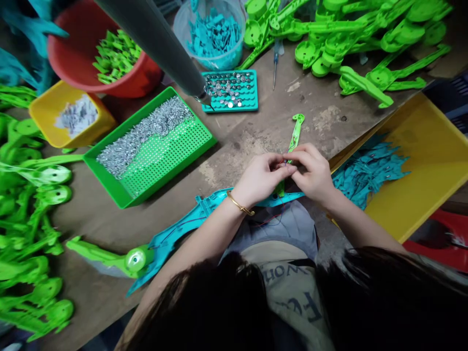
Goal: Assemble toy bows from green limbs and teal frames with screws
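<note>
My left hand (260,176), with a gold bangle at the wrist, and my right hand (311,171) meet with pinched fingertips. Thin wires (284,160) show between them; the exact grip is partly hidden. Beneath the fingers lies a narrow green plastic part (295,132), its middle covered by my hands. A long blue plastic shell (183,222) with dark and reddish wires along it stretches under my left forearm at the table's front edge. Against its left end rests a green plastic arm with a round housing (138,261).
A green tray of small metal pieces (164,168), a teal tray of silver discs (252,105), a red bowl (60,63), a yellow container (44,119) and a screwdriver (275,68) stand about. A grey pole (157,44) crosses above. Green parts (32,195) pile left. A yellow bin (431,161) is right.
</note>
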Demonstrator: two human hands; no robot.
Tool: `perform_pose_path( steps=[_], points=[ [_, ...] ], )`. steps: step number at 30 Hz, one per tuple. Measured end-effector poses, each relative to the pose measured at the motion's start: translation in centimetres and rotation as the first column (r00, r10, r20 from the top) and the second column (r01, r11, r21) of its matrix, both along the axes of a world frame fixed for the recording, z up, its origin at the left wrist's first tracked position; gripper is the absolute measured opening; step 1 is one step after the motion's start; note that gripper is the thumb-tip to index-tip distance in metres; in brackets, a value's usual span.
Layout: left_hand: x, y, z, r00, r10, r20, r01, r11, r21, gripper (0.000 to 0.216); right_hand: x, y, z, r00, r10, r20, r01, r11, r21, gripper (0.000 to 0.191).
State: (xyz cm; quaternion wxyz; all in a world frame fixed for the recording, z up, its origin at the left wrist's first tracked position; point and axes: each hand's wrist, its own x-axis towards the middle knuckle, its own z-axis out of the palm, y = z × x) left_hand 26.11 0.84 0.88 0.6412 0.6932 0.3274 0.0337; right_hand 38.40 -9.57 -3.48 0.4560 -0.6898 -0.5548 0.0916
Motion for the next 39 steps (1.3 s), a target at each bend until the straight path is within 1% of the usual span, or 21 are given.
perform_pose_path(
  steps=[2, 4, 7, 10, 11, 14, 16, 18, 20, 22, 24, 26, 27, 28, 30, 32, 33, 35, 37, 39],
  points=[
    [-0.1, 0.1, -0.4, 0.999, 0.029, 0.025, -0.029, 0.999, 0.03, 0.018, 0.1, 0.1, 0.1, 0.999, 0.011, -0.052, -0.01, 1.0, 0.013, 0.013],
    [-0.1, 0.1, -0.8, 0.998, 0.053, 0.034, -0.054, 0.998, 0.029, 0.02, 0.2, 0.1, 0.3, 0.996, 0.034, -0.088, -0.033, 0.999, 0.017, 0.012],
    [-0.2, -0.3, -0.8, 0.994, 0.106, -0.003, -0.106, 0.992, 0.064, 0.023, 0.4, 0.0, 0.3, 0.996, 0.052, -0.068, -0.051, 0.998, 0.027, 0.015],
    [-0.2, -1.2, -0.4, 0.989, 0.15, -0.006, -0.148, 0.983, 0.107, 0.017, 0.4, -0.2, 0.1, 0.999, 0.051, -0.018, -0.05, 0.998, 0.03, 0.018],
    [-0.2, -1.5, -0.2, 0.989, 0.15, -0.005, -0.149, 0.984, 0.095, 0.015, 0.4, -0.3, 0.1, 0.999, 0.049, -0.005, -0.049, 0.998, 0.03, 0.018],
    [-0.1, -2.0, 0.0, 0.987, 0.16, -0.005, -0.16, 0.987, 0.025, 0.028, 0.3, -0.3, 0.2, 0.999, 0.011, -0.032, -0.011, 1.0, 0.019, 0.015],
    [0.0, -2.1, -0.2, 0.983, 0.184, 0.001, -0.184, 0.983, 0.0, 0.022, 0.4, -0.4, 0.4, 0.996, -0.02, -0.085, 0.02, 1.0, -0.001, 0.014],
    [0.0, -1.9, -0.5, 0.978, 0.207, 0.013, -0.207, 0.978, 0.034, 0.012, 0.5, -0.5, 0.8, 0.995, -0.023, -0.099, 0.022, 1.0, -0.009, 0.011],
    [0.1, -1.7, -0.7, 0.977, 0.212, 0.023, -0.213, 0.971, 0.106, 0.012, 0.6, -0.6, 1.1, 0.997, -0.008, -0.07, 0.008, 1.0, -0.003, 0.008],
    [0.1, -1.7, -0.8, 0.978, 0.206, 0.027, -0.207, 0.967, 0.149, 0.015, 0.7, -0.8, 1.3, 0.999, 0.011, -0.038, -0.011, 1.0, 0.003, 0.008],
    [0.1, -1.8, -0.7, 0.979, 0.203, 0.023, -0.204, 0.965, 0.167, 0.016, 0.7, -1.1, 1.3, 0.999, 0.027, -0.026, -0.027, 1.0, -0.013, 0.009],
    [-0.1, -2.2, -0.7, 0.982, 0.189, 0.004, -0.184, 0.952, 0.245, 0.015, 0.6, -1.4, 1.1, 0.998, 0.046, -0.03, -0.048, 0.998, -0.05, 0.009],
    [-0.2, -2.4, -0.7, 0.986, 0.167, -0.009, -0.156, 0.936, 0.317, 0.014, 0.6, -1.6, 1.0, 0.998, 0.058, -0.035, -0.06, 0.996, -0.073, 0.009],
    [-0.4, -2.7, -0.9, 0.99, 0.137, -0.026, -0.115, 0.907, 0.405, 0.014, 0.6, -1.7, 0.9, 0.997, 0.072, -0.039, -0.075, 0.993, -0.096, 0.009],
    [-0.9, -3.2, -1.3, 0.995, 0.067, -0.07, -0.014, 0.815, 0.58, 0.016, 0.6, -2.0, 0.7, 0.994, 0.108, -0.031, -0.111, 0.985, -0.129, 0.009],
    [-1.4, -3.6, -1.9, 0.993, 0.029, -0.116, 0.062, 0.708, 0.703, 0.02, 0.9, -2.2, 0.6, 0.99, 0.139, -0.017, -0.139, 0.977, -0.159, 0.01],
    [-1.5, -3.7, -2.2, 0.991, 0.02, -0.131, 0.084, 0.667, 0.74, 0.022, 1.1, -2.3, 0.5, 0.99, 0.143, -0.008, -0.142, 0.975, -0.172, 0.013],
    [-1.8, -3.9, -2.8, 0.99, 0.001, -0.139, 0.108, 0.616, 0.78, 0.025, 1.6, -2.2, 0.5, 0.992, 0.124, 0.017, -0.118, 0.973, -0.196, 0.018],
    [-1.9, -3.9, -3.1, 0.993, -0.029, -0.118, 0.113, 0.589, 0.801, 0.026, 2.1, -2.0, 0.4, 0.994, 0.096, 0.053, -0.083, 0.974, -0.209, 0.019],
    [-1.9, -3.8, -3.3, 0.993, -0.069, -0.094, 0.117, 0.575, 0.81, 0.028, 2.5, -1.8, 0.3, 0.993, 0.091, 0.077, -0.073, 0.975, -0.21, 0.016]
  ],
)
